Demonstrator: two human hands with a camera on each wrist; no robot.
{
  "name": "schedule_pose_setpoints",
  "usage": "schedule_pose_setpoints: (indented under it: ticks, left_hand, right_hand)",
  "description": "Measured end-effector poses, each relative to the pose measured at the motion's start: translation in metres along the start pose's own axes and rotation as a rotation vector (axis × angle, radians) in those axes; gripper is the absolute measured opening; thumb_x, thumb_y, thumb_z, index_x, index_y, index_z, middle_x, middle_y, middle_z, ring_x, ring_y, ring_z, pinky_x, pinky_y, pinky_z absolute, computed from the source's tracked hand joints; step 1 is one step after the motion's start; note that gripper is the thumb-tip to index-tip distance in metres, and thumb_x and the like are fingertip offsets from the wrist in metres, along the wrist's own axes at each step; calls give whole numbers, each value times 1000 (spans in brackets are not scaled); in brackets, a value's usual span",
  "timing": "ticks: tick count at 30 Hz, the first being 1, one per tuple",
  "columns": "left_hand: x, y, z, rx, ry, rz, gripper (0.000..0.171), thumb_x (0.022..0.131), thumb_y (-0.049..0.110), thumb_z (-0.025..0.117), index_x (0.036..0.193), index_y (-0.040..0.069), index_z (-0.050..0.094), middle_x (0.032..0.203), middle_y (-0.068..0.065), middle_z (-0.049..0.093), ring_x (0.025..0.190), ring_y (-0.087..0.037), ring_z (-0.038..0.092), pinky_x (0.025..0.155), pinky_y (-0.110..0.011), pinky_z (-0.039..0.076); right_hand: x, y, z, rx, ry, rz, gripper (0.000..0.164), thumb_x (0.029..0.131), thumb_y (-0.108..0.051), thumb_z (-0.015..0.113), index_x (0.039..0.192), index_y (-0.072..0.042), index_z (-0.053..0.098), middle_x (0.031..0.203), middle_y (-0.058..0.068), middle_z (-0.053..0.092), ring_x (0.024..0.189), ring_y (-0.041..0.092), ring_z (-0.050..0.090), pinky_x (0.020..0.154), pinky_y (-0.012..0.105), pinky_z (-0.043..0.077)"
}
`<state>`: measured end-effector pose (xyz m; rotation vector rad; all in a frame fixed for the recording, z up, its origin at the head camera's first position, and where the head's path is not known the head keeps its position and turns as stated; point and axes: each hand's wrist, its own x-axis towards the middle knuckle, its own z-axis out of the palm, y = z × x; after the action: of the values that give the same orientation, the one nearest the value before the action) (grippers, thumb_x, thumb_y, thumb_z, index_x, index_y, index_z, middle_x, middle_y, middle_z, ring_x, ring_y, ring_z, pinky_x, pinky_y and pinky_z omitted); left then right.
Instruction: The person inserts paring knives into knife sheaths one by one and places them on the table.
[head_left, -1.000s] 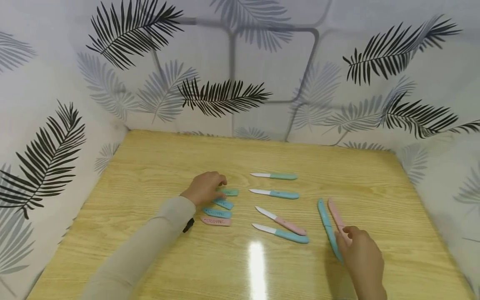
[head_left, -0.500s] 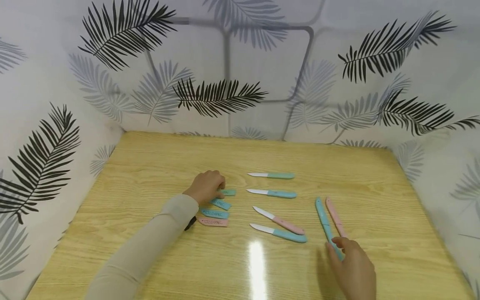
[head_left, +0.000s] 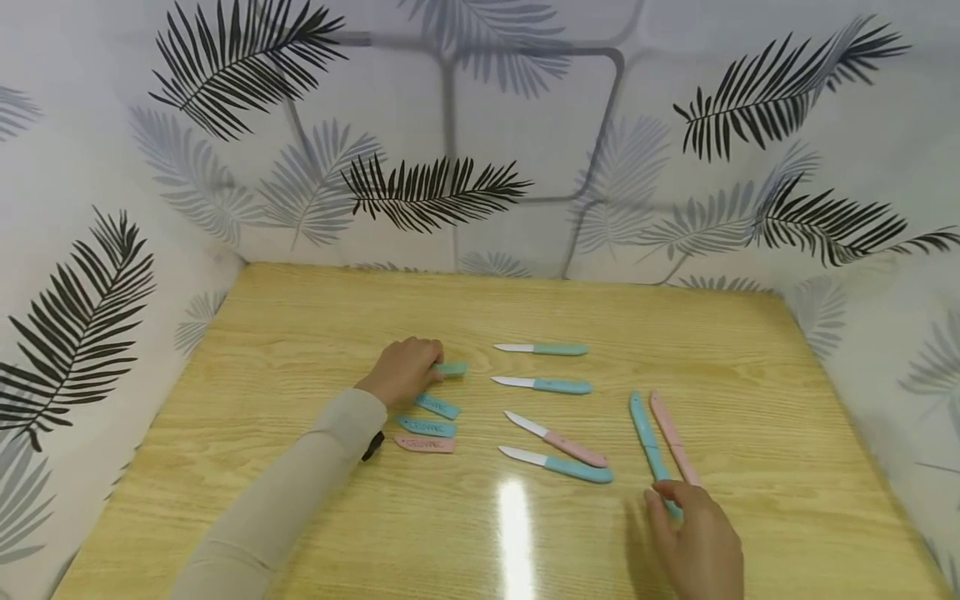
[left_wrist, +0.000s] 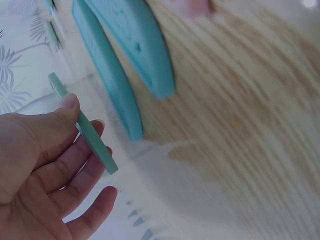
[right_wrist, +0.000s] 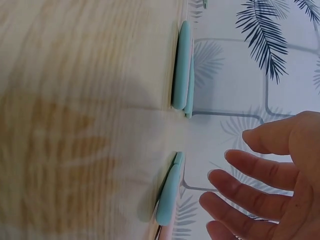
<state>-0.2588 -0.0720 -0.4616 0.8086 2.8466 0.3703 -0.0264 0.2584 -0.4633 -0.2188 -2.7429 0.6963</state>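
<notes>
My left hand (head_left: 405, 372) pinches a green blade sheath (left_wrist: 92, 137) between thumb and fingers, raised off the tabletop in the left wrist view. Below it lie two blue sheaths (head_left: 437, 406) and a pink sheath (head_left: 424, 443), printed with lettering. My right hand (head_left: 697, 533) holds nothing, its fingers loosely bent over the near end of a blue sheathed knife (head_left: 648, 437). Alongside is a pink sheathed knife (head_left: 674, 437), partly hidden by that hand. Between the hands lie bare white-bladed knives: a green one (head_left: 558, 349), a blue one (head_left: 561, 387), a pink one (head_left: 573, 448) and another blue one (head_left: 577, 470).
Everything lies on a wood-grain table (head_left: 322, 317). A leaf-patterned wall covering (head_left: 517, 125) rises behind it and at both sides. Light glares off the tabletop near the front middle.
My left hand has taken the green sheath and lifted it slightly away from the other sheaths. My right hand has drawn back a little toward me, uncovering more of the pink sheathed knife.
</notes>
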Motion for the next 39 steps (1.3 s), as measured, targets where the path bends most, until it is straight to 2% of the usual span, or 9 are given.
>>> schedule_pose_setpoints:
  ticks: [12, 17, 20, 23, 26, 29, 33, 37, 39]
  left_hand:
    - [-22, -6, -14, -97, 109, 10, 26, 95, 18, 62, 115, 2, 62, 116, -12, 64, 105, -27, 60, 90, -39, 51]
    - [-31, -4, -17, -118, 187, 47, 26, 96, 19, 61, 115, 3, 61, 116, -11, 63, 102, -24, 60, 87, -37, 51]
    - [-37, -1, -18, -141, 246, 82, 25, 95, 21, 62, 114, 4, 62, 112, -9, 63, 94, -21, 59, 79, -34, 52]
    - [-43, 2, -19, -150, 300, 118, 25, 95, 22, 62, 113, 5, 62, 109, -7, 63, 93, -19, 59, 77, -33, 52]
    - [-47, 4, -20, -153, 326, 144, 24, 95, 23, 62, 112, 5, 62, 109, -5, 64, 94, -18, 59, 79, -32, 52]
    - [-53, 8, -21, -151, 335, 163, 24, 94, 22, 64, 112, 6, 63, 110, -5, 64, 96, -18, 60, 81, -31, 52]
    - [-62, 12, -23, -117, 344, 191, 25, 92, 20, 66, 112, 6, 64, 110, -5, 65, 96, -19, 60, 82, -33, 53]
    - [-71, 13, -22, -79, 360, 211, 23, 91, 19, 67, 110, 6, 65, 109, -5, 66, 98, -20, 61, 84, -35, 52]
    - [-74, 13, -22, -66, 371, 221, 23, 91, 19, 68, 110, 6, 65, 108, -5, 66, 99, -21, 62, 86, -35, 52]
  right_hand:
    - [18, -11, 11, 27, 16, -86, 18, 88, -13, 69, 95, 3, 70, 94, 17, 71, 87, 40, 65, 75, 57, 53]
    - [35, -21, 14, 31, 32, -145, 18, 87, -13, 70, 95, 3, 70, 94, 17, 71, 86, 39, 65, 69, 52, 55]
    - [46, -26, 16, 32, 58, -210, 16, 86, -10, 71, 93, 4, 70, 90, 18, 70, 80, 37, 66, 61, 45, 56]
    - [56, -30, 18, 30, 71, -238, 15, 86, -9, 71, 91, 5, 70, 87, 18, 70, 69, 32, 65, 53, 38, 54]
    - [65, -35, 16, 34, 43, -213, 15, 88, -11, 68, 92, 4, 70, 87, 18, 69, 55, 21, 57, 47, 32, 50]
    - [73, -38, 16, 37, 0, -186, 17, 90, -12, 66, 96, 4, 70, 92, 20, 69, 52, 19, 53, 45, 30, 46]
    - [86, -41, 19, 30, -44, -171, 21, 91, -14, 66, 101, 4, 69, 97, 21, 68, 73, 33, 63, 60, 43, 54]
    - [103, -45, 29, 36, -91, -145, 25, 91, -18, 66, 106, 2, 68, 102, 21, 67, 88, 39, 63, 71, 51, 53]
    - [112, -47, 34, 33, -114, -135, 27, 92, -19, 65, 108, 2, 68, 105, 22, 66, 92, 40, 61, 71, 51, 53]
